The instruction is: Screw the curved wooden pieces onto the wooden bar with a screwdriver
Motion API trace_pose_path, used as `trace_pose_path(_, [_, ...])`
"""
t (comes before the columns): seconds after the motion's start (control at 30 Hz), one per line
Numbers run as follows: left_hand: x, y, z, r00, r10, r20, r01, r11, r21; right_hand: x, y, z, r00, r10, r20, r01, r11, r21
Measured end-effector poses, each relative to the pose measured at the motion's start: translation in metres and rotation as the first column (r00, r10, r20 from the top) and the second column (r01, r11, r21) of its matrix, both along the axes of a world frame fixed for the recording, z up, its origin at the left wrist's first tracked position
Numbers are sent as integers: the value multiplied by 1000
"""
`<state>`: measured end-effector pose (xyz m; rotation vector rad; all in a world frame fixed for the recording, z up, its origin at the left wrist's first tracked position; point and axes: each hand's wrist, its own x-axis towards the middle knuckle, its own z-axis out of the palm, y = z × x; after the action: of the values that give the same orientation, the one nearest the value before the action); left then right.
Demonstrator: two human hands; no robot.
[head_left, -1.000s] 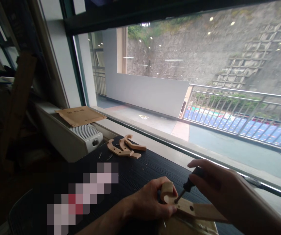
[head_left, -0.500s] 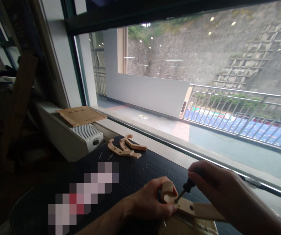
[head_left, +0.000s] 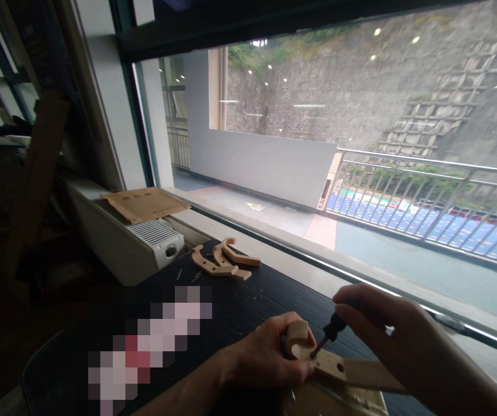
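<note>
i see the worktop (head_left: 248, 315) | at its near side, wooden hook (head_left: 330, 367) | left hand (head_left: 270, 359): fingers clamped on hook | right hand (head_left: 389, 329): fingers clamped on screwdriver (head_left: 334, 327) | its tip still against hook, barely shifted this past second; i judge work steady

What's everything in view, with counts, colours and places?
Table: one, black, bottom centre
Hooked wooden piece: one, pale, lower right
Screwdriver: one, dark, tip at hooked piece
Unidentified object: one, yellowish, beneath hooked piece
Loose wooden pieces: three, tan, table's far end
Metal bits: several, silvery, beside these
Vented unit: one, white, left
Envelope: one, brown, on unit
Large window: one, dark frame, ahead
Board: one, brown, far left
Left hand: one, bare, gripping hooked piece
Right hand: one, bare, on screwdriver
</note>
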<state>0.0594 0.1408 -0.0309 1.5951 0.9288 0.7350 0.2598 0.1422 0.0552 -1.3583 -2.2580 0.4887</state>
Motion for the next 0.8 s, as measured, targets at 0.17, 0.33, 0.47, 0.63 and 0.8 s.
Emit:
trace_pose_path(0.17, [-1, 0, -3, 1000, -11, 8, 11, 1000, 9, 3, 0, -3, 999, -28, 31, 27, 998, 48])
trace_pose_path(0.33, [-1, -1, -4, 1000, -13, 9, 13, 1000, 15, 4, 0, -3, 999, 54, -6, -53, 994, 98])
trace_pose_path(0.47, [0, 0, -4, 1000, -10, 13, 9, 1000, 15, 3, 2, -2, 1000, 4, -19, -3, 999, 53])
trace_pose_path(0.63, [0, 1, -3, 1000, -3, 6, 3, 1000, 16, 4, 0, -2, 1000, -5, 2, 5, 998, 67])
trace_pose_path(0.8, [0, 0, 1, 1000, -7, 7, 7, 1000, 12, 6, -3, 1, 999, 3, 40, -7, 994, 105])
